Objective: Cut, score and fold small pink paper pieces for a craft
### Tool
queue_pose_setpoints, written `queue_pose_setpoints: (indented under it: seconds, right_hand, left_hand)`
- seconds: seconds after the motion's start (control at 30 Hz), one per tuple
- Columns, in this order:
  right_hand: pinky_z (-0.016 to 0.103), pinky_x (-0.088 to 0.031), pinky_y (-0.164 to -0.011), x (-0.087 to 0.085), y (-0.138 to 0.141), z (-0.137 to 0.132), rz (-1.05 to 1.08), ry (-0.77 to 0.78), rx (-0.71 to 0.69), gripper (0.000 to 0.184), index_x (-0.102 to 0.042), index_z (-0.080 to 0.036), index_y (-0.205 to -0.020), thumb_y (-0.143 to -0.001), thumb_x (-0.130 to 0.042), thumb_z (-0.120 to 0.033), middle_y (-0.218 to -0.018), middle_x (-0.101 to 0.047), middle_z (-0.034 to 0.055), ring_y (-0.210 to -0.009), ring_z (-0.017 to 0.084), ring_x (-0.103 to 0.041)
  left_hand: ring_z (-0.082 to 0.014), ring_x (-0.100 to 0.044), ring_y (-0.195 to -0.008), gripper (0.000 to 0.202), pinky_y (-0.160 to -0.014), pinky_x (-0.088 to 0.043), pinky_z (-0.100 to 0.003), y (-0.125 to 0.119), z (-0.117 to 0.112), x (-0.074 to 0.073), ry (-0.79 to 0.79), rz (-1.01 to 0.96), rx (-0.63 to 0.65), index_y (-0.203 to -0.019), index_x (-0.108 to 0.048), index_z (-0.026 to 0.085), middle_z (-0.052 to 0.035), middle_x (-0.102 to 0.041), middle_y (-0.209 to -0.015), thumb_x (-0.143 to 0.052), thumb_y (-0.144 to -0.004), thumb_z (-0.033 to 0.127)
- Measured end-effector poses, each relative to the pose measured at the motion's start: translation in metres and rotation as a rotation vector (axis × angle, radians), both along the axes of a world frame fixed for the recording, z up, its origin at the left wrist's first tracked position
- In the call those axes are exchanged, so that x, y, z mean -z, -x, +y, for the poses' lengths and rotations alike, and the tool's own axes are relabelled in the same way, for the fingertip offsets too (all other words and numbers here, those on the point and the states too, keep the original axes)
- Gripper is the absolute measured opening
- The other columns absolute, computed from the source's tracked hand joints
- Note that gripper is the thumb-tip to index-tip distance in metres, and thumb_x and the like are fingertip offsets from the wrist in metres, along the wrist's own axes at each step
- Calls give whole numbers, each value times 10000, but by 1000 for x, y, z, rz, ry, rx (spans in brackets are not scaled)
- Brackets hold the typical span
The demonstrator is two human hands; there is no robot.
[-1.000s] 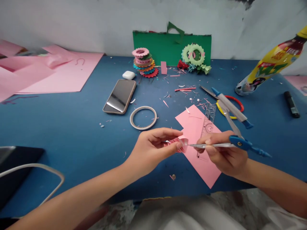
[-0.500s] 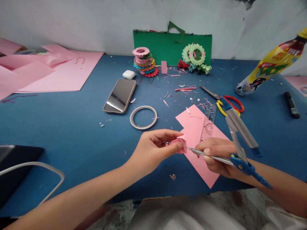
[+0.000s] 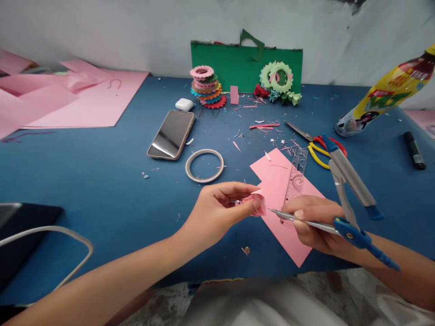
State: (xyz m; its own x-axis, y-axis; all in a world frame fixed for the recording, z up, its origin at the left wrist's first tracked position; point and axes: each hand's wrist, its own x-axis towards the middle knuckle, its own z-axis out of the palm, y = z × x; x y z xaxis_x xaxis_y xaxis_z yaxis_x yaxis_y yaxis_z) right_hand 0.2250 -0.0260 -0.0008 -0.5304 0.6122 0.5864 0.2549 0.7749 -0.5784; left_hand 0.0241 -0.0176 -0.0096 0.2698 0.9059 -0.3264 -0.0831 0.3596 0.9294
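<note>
My left hand (image 3: pixel 217 212) pinches a small folded pink paper piece (image 3: pixel 255 203) just above the blue table (image 3: pixel 102 181). My right hand (image 3: pixel 314 222) grips one metal leg of a blue drawing compass (image 3: pixel 346 217), whose point aims at the pink piece from the right, a short gap away. The compass's other leg stands up and out to the right. Under both hands lies a pink paper sheet (image 3: pixel 278 181) with a clear ruler (image 3: pixel 296 176) on it.
Scissors (image 3: pixel 316 145), a tape ring (image 3: pixel 204 165), a phone (image 3: pixel 171 134), white earbuds case (image 3: pixel 184 104), a stack of coloured paper rings (image 3: pixel 207 87), green card (image 3: pixel 244 63) with a paper wreath (image 3: pixel 278 77), a lying bottle (image 3: pixel 384 97), black marker (image 3: pixel 413 149), big pink sheets (image 3: pixel 68 99), dark device with cable (image 3: pixel 27 235).
My right hand dropped slightly and drew the compass point back from the pink piece; the free leg swung from lying flat to standing up. My left hand barely moved.
</note>
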Motion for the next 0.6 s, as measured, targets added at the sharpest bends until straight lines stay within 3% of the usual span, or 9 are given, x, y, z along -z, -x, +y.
queue_pose_setpoints:
  seconds: [0.1,0.27,0.47,0.6]
  right_hand:
    - [210,-534,-505,10,1,0,13,-50,-7,147,-527,-257,-780,-855,-464,-147,-671,-670,18,-551,120,-623]
    - [247,-564,-608,27,1,-1,17,-52,56,97,-572,-227,-837,-840,-489,-177,-751,-689,45,-677,149,-665]
    - [240,-568,-594,18,2,0,39,-76,24,176,-522,-222,-941,-819,-500,-97,-763,-681,55,-683,150,-669]
    - [276,-575,-636,20,2,0,133,15,-6,301,-487,-208,-1046,-796,-525,-46,-819,-672,68,-755,162,-671]
  left_hand:
    - [-170,-686,-662,286,-662,-565,-262,0,0,1,1,-4,4,-867,-699,153,-29,-725,-746,-787,-635,296]
    - [-164,-688,-661,262,-660,-563,-252,1,1,2,-6,-27,26,-884,-700,160,-22,-725,-734,-771,-664,284]
    - [-150,-688,-675,226,-665,-556,-230,1,2,2,-21,-36,36,-889,-698,173,-8,-726,-731,-755,-691,267]
    - [-157,-689,-686,254,-677,-555,-238,2,0,2,-28,-13,30,-908,-702,167,-17,-728,-747,-760,-684,272]
